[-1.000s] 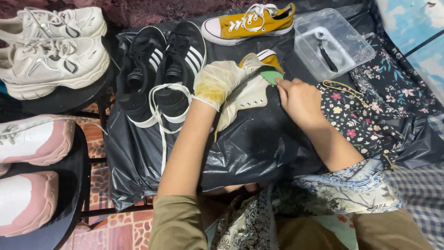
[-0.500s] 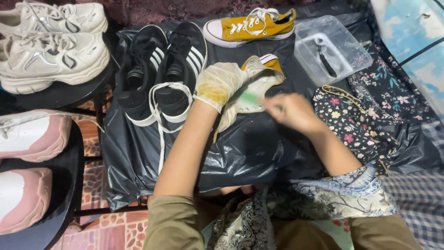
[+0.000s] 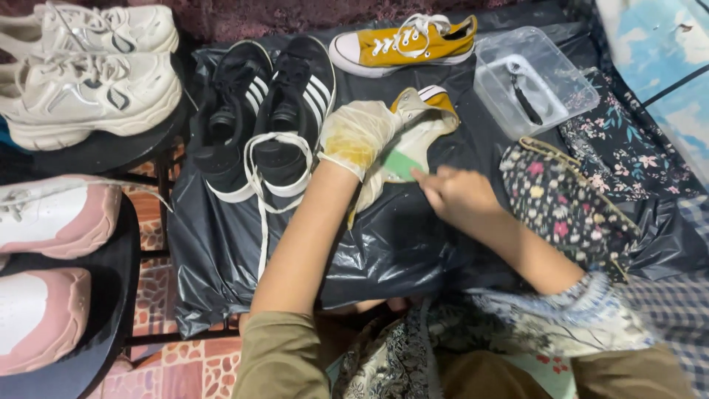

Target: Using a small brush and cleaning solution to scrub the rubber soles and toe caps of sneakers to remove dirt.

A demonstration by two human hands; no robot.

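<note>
Since a second ago our right hand [image 3: 458, 193] has slid nearer, fingers pinching a green brush [image 3: 402, 164]. Our gloved left hand [image 3: 360, 137], fingers curled, grips the yellow sneaker [image 3: 422, 118] mid-sheet. Wet glove could slip; brush could smear the black plastic sheet [image 3: 384, 244].

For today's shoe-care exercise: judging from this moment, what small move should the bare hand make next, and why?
Probably draw the green brush back along the yellow shoe's side. The right hand holds it against the pale sole, while the gloved left hand steadies the shoe on the black plastic sheet.
</note>
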